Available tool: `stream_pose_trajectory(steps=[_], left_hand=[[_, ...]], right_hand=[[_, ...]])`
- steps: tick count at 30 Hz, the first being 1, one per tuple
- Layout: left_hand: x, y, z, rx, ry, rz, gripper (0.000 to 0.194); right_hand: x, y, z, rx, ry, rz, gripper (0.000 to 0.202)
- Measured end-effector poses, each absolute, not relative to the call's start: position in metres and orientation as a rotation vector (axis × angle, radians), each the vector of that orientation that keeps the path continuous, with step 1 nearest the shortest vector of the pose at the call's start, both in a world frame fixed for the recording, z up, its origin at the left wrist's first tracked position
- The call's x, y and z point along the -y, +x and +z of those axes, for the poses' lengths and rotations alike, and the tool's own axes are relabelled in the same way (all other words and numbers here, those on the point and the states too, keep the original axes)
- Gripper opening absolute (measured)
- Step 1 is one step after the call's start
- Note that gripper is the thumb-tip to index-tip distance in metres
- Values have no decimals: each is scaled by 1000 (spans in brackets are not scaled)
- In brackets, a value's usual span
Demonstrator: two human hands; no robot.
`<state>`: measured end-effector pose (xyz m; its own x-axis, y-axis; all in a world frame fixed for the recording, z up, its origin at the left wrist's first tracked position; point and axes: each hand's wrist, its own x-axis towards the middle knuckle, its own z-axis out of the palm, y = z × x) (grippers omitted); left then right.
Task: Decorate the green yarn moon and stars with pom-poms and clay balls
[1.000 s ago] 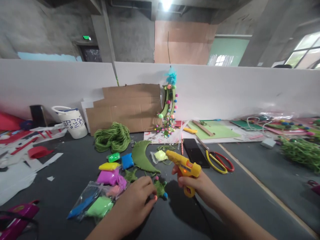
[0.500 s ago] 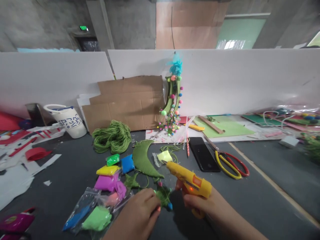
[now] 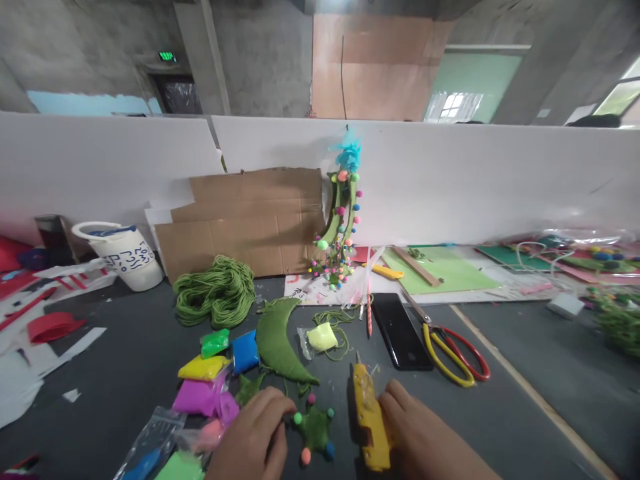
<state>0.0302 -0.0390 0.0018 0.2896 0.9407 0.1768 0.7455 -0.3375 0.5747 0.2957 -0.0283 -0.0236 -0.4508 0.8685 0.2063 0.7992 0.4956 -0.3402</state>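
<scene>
A small green felt star (image 3: 315,429) with colored pom-poms on its points lies on the dark table. My left hand (image 3: 255,433) rests just left of it, fingers loosely bent, thumb apart, holding nothing; its fingertips are close to the light-green pom-pom. To the star's right, a yellow hot glue gun (image 3: 369,417) points away from me, low at the tabletop. My right hand (image 3: 415,430) is closed at its handle side, which the fingers mostly hide. Behind the star lies a green felt crescent (image 3: 280,340). A second green star (image 3: 249,389) is partly covered by my left hand.
Bagged clay, such as a yellow pack (image 3: 203,367), lies to the left. Green yarn (image 3: 215,291) sits before cardboard (image 3: 240,227). A phone (image 3: 403,332) and scissors (image 3: 453,353) lie right. A decorated crescent hanging (image 3: 343,213) hangs at the white partition (image 3: 450,187).
The glue gun has come down from above the table to the tabletop, its nozzle now pointing away. My left hand has drawn left off the star, which now shows fully. The view has tilted up slightly.
</scene>
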Motion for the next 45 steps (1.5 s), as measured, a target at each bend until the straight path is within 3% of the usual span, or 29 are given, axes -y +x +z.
stream_pose_trajectory(steps=[5,10,13,17,20,25,31,38,45], left_hand=[[37,29,2,-1517,2138,669,17],[37,29,3,-1521,2065,722,17],[37,31,4,-1534,2009,766,17],[38,31,6,-1524,1962,780,16],[37,28,8,-1525,1936,808,16],[36,25,12,-1545,1859,856,14],[36,26,14,-1535,1498,1030,14],[39,34,7,-1108,687,950,28],[38,42,7,-812,488,932,27]], right_hand=[[29,294,-32,2611,-1394,186,23],[27,289,2,2573,-1541,48,31],[26,266,15,2582,-1410,63,33],[27,224,-2,2535,-1085,19,35],[29,204,-24,2464,-1136,-30,33],[29,199,-35,2439,-1227,50,23],[24,206,6,2334,-1217,304,32],[24,201,19,2179,-1066,438,35],[28,203,13,2030,-1057,635,34]])
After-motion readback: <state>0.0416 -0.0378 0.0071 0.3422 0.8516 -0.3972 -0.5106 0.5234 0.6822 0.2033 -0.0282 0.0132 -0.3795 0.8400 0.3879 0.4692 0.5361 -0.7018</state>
